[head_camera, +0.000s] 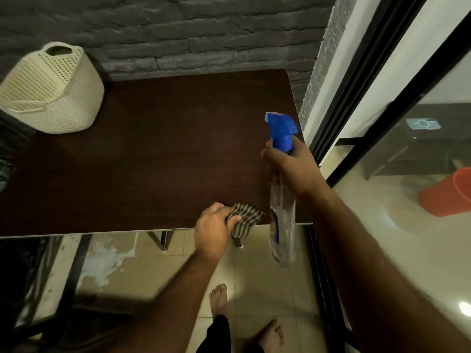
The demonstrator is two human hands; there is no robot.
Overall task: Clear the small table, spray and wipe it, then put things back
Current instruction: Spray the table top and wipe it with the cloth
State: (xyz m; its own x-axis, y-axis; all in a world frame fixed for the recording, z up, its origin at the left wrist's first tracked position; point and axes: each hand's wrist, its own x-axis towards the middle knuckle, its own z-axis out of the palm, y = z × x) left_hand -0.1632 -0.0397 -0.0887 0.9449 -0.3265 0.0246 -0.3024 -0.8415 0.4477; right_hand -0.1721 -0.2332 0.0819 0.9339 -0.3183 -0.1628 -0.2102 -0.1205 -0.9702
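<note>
Two hands work at the table's near edge: left hand (212, 229) grips a striped cloth (246, 222) on the dark table (153, 154); right hand (293, 166) grips a clear spray bottle (281, 220), blue nozzle up. Farther back stands a cream basket (51, 93).

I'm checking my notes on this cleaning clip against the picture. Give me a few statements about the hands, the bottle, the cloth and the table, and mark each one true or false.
1. The right hand grips the spray bottle. True.
2. The bottle's spray head is red. False: it is blue.
3. The left hand holds a striped cloth at the near edge of the table. True.
4. The cream basket stands on the floor. False: it stands on the table's far left corner.
5. The cloth lies spread over the middle of the table. False: it is bunched in the fingers.
</note>
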